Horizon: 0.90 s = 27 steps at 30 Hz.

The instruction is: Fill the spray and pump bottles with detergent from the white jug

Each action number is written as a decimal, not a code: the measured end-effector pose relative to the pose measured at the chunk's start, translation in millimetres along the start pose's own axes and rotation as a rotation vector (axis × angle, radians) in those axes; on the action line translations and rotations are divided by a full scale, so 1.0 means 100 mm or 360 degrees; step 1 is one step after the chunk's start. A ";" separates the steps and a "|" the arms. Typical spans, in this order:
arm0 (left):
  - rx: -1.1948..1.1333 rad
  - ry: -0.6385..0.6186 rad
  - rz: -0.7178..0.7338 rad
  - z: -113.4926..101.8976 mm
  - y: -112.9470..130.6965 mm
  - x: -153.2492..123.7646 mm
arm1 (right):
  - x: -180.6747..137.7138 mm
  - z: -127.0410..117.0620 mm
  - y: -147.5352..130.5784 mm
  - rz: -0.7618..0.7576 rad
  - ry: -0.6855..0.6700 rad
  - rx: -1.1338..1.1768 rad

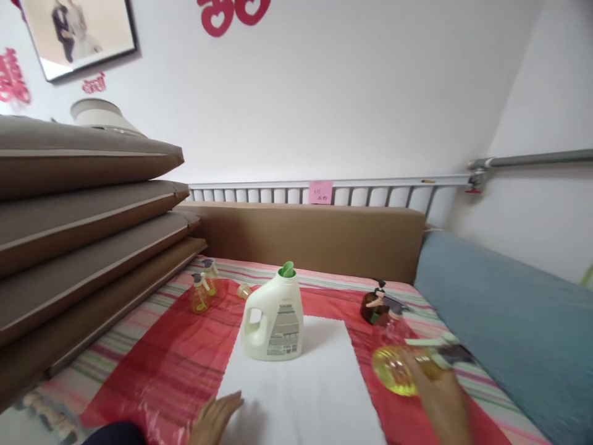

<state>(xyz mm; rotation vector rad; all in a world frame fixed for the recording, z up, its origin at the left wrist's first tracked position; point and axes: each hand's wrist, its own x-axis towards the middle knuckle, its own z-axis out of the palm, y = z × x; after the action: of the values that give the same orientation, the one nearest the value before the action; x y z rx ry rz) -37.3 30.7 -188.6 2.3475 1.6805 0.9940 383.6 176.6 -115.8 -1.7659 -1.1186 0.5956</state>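
Observation:
My right hand (442,395) grips a clear pump bottle of yellow liquid (399,371), which lies tilted on its side at the right, its pale green and dark pump pointing right. Over the near left edge of the white cloth (319,395), my left hand (215,417) is open with fingers stretched and holds nothing. A pale green detergent jug (278,318) stands upright on the far part of the cloth, its green spout uncovered. Behind the bottle in my right hand stand a pinkish clear pump bottle (393,326) and a dark brown pump bottle (370,307).
Red plastic sheeting (176,364) covers the striped bedding (115,343). Two pump bottles (200,293) and a small clear bottle-like item (244,291) stand or lie at the back left. Stacked cushions (83,259) rise at left, and a blue padded piece (504,309) borders the right.

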 end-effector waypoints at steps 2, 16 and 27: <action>-0.0201 0.0059 -0.0127 -0.02 0.31 0.29 | -0.26 0.12 -0.20 -0.0170 -0.0122 0.0222; -0.1704 -0.0043 -0.0339 0.28 1.64 1.14 | -1.27 0.57 -0.53 -0.0507 -0.0794 0.0421; -0.1456 0.0340 -0.0524 0.07 1.52 1.28 | -1.52 0.85 -0.71 0.0457 -0.1571 0.2227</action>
<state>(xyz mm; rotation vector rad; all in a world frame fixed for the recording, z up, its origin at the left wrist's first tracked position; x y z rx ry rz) 114.4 85.3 -71.7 1.3731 1.1959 1.5356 216.2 92.1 -101.9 -0.3147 -0.6157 1.9405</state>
